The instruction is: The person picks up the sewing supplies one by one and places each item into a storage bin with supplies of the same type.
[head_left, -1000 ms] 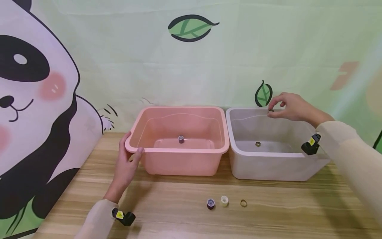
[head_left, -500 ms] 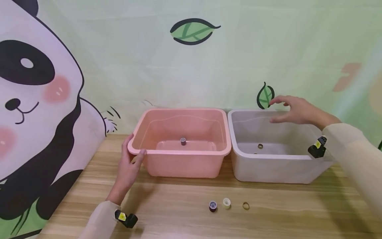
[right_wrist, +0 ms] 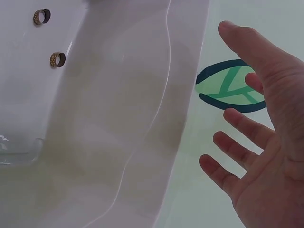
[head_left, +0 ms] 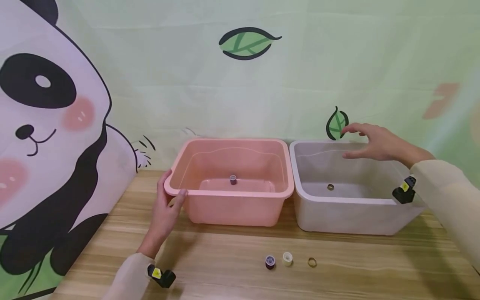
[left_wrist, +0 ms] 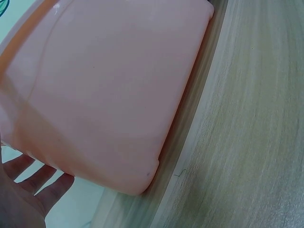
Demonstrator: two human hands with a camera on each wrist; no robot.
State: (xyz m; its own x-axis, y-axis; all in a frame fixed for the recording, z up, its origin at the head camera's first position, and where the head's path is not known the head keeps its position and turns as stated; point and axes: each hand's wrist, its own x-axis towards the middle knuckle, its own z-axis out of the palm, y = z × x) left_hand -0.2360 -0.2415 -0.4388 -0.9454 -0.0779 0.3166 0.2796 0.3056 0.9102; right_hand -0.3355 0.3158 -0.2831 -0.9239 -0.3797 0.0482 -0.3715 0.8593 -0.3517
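Note:
My left hand (head_left: 165, 210) grips the front left corner of a pink plastic basin (head_left: 232, 210), thumb on the front rim and fingers along the outer side. Three fingers (left_wrist: 54, 190) show against its wall in the left wrist view. With fingers spread and nothing between them, my right hand (head_left: 382, 143) hovers over the back rim of a grey basin (head_left: 348, 216). Two brass-coloured dotted rings, an upper ring (right_wrist: 46, 15) and a lower ring (right_wrist: 53, 60), lie on its floor in the right wrist view. A small grey-purple spool-like cylinder (head_left: 233, 181) stands inside the pink basin.
On the wooden table (head_left: 210, 266) before the basins are a dark purple spool-like cylinder (head_left: 270, 264), a cream one (head_left: 287, 261) and another ring (head_left: 312, 266). A cloth printed with a panda (head_left: 56, 125) and leaves hangs behind. The basins stand side by side.
My right hand has let go of the ring it pinched, its fingers parting over the grey basin. My left hand stays on the pink basin. The head view has shifted slightly.

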